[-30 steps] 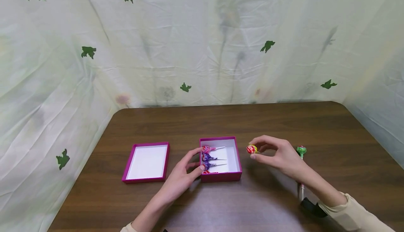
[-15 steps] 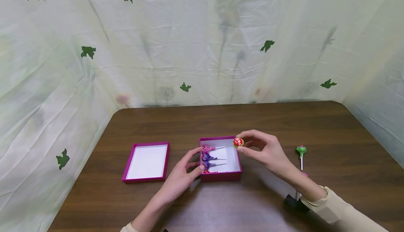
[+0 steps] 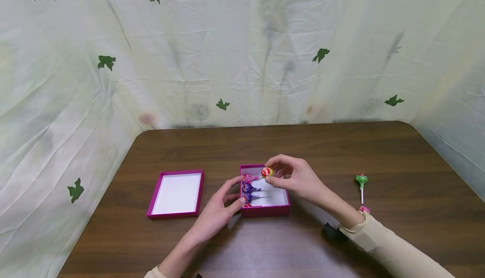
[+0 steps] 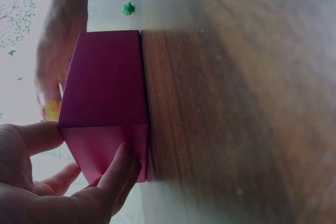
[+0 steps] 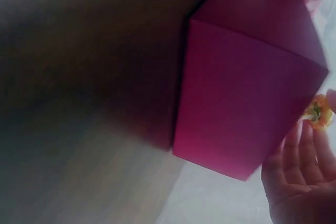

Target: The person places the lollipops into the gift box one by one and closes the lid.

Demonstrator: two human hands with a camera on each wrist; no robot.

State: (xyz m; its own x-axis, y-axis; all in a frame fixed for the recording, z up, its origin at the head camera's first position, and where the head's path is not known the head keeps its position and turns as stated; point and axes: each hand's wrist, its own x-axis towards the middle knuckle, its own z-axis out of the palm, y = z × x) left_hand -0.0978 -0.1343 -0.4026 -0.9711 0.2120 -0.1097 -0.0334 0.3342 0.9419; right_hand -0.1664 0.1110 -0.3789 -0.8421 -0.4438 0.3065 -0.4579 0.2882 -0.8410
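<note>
My right hand pinches a red-and-yellow wrapped lollipop by its head between thumb and fingers, over the far part of the open magenta box. Its stick shows faintly behind the head in the right wrist view. Along the box's left wall, a pink lollipop, two purple lollipops and a red-wrapped piece lie in a row, sticks pointing right. My left hand holds the box at its left side. In the left wrist view, fingertips press against the box's wall.
The box lid lies inside-up to the left, white inside with a magenta rim. On the right, a green lollipop lies on the brown table, and a pink lollipop is partly behind the right sleeve.
My right hand has moved left with the red-and-yellow lollipop, from the table right of the box to above its inside. The left hand and the box have stayed in place.
</note>
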